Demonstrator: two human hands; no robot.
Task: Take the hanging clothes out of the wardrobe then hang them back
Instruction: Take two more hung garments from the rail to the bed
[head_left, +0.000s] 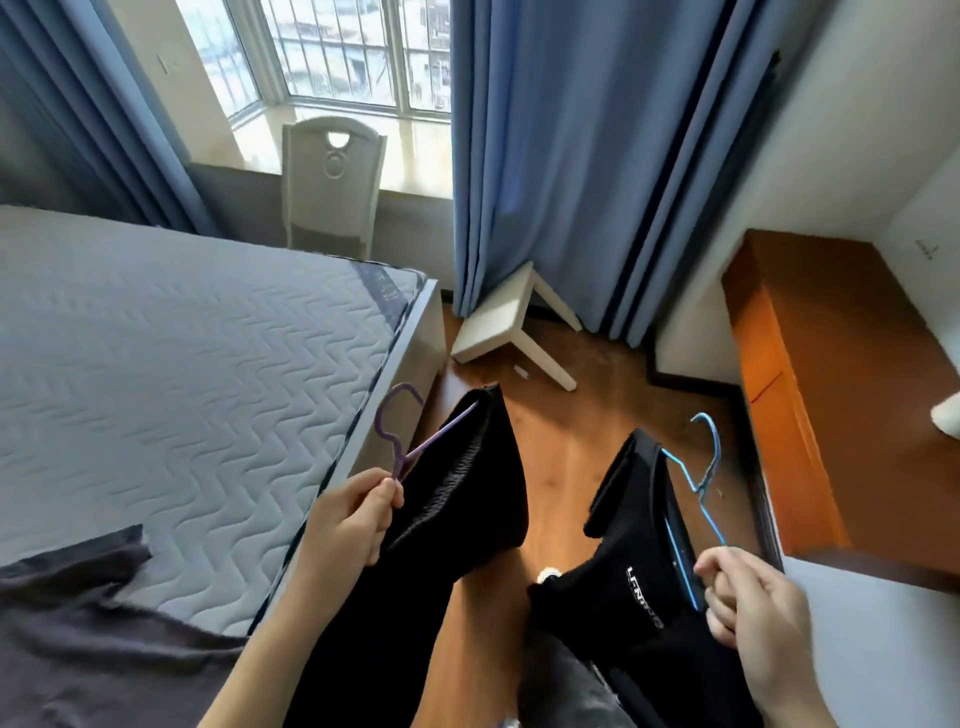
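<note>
My left hand pinches the neck of a purple hanger that carries a black ribbed garment hanging over the floor beside the bed. My right hand grips the lower wire of a blue hanger, which holds a second black garment with white lettering on it. Both garments hang low between my arms. The wardrobe is not in view.
A bare quilted mattress fills the left, with a dark grey cloth on its near corner. A white stool lies tipped by the blue curtain. A white chair stands at the window, an orange-brown cabinet on the right.
</note>
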